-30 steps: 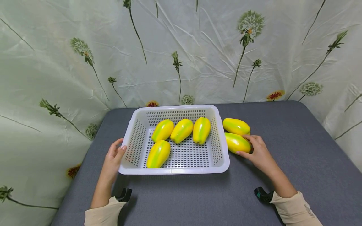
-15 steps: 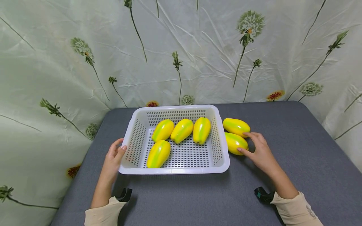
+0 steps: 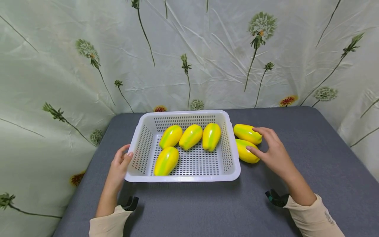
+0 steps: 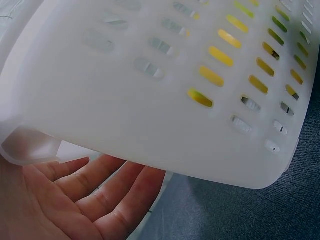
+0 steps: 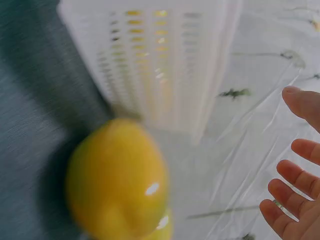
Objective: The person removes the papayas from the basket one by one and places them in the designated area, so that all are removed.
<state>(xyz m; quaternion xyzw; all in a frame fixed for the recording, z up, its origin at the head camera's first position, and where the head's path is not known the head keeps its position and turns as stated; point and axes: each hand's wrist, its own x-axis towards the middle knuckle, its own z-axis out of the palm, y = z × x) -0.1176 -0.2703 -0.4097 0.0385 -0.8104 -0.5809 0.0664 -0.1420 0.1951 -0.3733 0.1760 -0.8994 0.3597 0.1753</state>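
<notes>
A white plastic basket [image 3: 181, 178] with slotted walls holds several yellow papayas with green streaks, among them one nearest its front [image 3: 166, 161]. At the basket's left side, my left hand [image 3: 117, 168] has its thumb at the rim and its fingers outside. In the left wrist view, those fingers [image 4: 117, 200] reach past the basket's edge, partly hidden. Two more papayas lie against the right outer wall, the rear papaya [image 3: 247, 132] behind the front papaya [image 3: 247, 152]. My right hand [image 3: 273, 154] hovers over their right ends, fingers spread and holding nothing; the right wrist view shows it apart from the papayas.
A dark grey cloth covers the table [image 3: 201, 207]. Behind and to the left hangs a pale curtain [image 3: 213, 59] printed with dandelions. Each wrist carries a black camera mount, such as the right mount [image 3: 276, 198].
My right hand has come off the front papaya, shifting up and slightly back over the pair. That papaya has turned slightly in place. The left hand and basket have stayed put.
</notes>
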